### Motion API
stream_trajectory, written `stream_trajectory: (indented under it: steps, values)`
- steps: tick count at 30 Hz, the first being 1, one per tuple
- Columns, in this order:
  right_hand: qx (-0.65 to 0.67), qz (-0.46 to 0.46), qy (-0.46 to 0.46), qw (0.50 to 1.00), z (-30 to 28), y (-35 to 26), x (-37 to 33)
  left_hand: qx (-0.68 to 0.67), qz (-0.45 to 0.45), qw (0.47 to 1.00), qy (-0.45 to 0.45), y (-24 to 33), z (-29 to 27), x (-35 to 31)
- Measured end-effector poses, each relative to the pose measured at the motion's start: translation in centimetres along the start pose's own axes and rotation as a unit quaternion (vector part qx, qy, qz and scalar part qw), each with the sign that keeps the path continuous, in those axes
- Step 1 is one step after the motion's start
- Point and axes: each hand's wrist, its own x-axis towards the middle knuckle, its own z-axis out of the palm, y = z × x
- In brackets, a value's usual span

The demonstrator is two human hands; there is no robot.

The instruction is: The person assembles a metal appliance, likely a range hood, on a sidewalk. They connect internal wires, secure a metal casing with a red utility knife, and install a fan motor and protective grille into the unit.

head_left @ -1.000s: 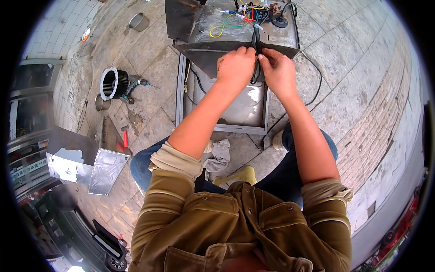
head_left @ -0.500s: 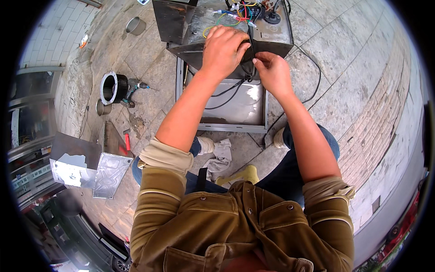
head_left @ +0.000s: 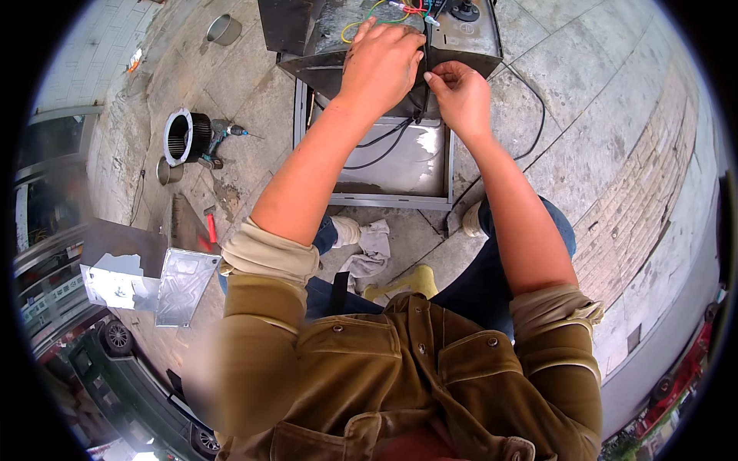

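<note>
A grimy metal housing (head_left: 330,71) stands at the far side, opened up, with coloured wires (head_left: 415,11) on top of it. Black cables (head_left: 377,138) hang from its near panel into a shallow grey metal frame (head_left: 392,201). My left hand (head_left: 382,65) lies against the panel, its thumb and forefinger closed at the upright black cable; its other fingers curl over the panel's edge. From the right, my right hand (head_left: 463,94) pinches the same cable between thumb and forefinger, slightly lower down. The fingertips partly hide the cable.
On the paving at left lie a black fan wheel (head_left: 201,137), a cordless drill (head_left: 219,142), a metal ring (head_left: 169,172) and a red-handled tool (head_left: 211,224). Sheet-metal pieces (head_left: 184,284) rest nearer. A rag (head_left: 373,246) and a yellow object (head_left: 419,283) lie between my legs.
The housing and both hands sit slightly higher in the picture, as the view has shifted. Both hands stay close to the black cable, with only small finger movements.
</note>
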Motion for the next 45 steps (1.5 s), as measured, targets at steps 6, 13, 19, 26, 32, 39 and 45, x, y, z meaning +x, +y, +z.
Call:
stream_trajectory:
  steps: [6,13,19,26,32,39,45]
  values:
    - [-0.089,-0.021,-0.008,0.996,-0.5,-0.1,0.0,-0.174,-0.146,0.973,0.048,2.7,-0.3,-5.3]
    - [-0.061,-0.010,-0.048,0.997,0.2,0.3,0.0,-0.264,-0.367,0.887,-0.094,1.5,10.0,-15.5]
    - [-0.037,-0.056,0.005,0.998,0.7,1.5,0.1,-0.325,-0.398,0.857,-0.032,4.3,14.6,-13.8]
    - [0.017,0.011,-0.053,0.998,0.6,1.3,-0.4,-0.255,-0.432,0.865,-0.003,3.8,17.5,-12.3]
    - [0.097,-0.001,-0.072,0.993,0.6,2.0,-0.9,-0.152,-0.340,0.928,-0.026,2.6,17.2,-13.0]
    - [-0.028,0.207,-0.090,0.974,1.9,13.1,-2.8,-0.352,-0.300,0.882,-0.085,-0.7,14.7,-13.1]
    - [-0.104,0.214,0.003,0.971,9.5,21.7,-6.0,-0.356,-0.282,0.885,-0.108,-2.0,14.9,-13.0]
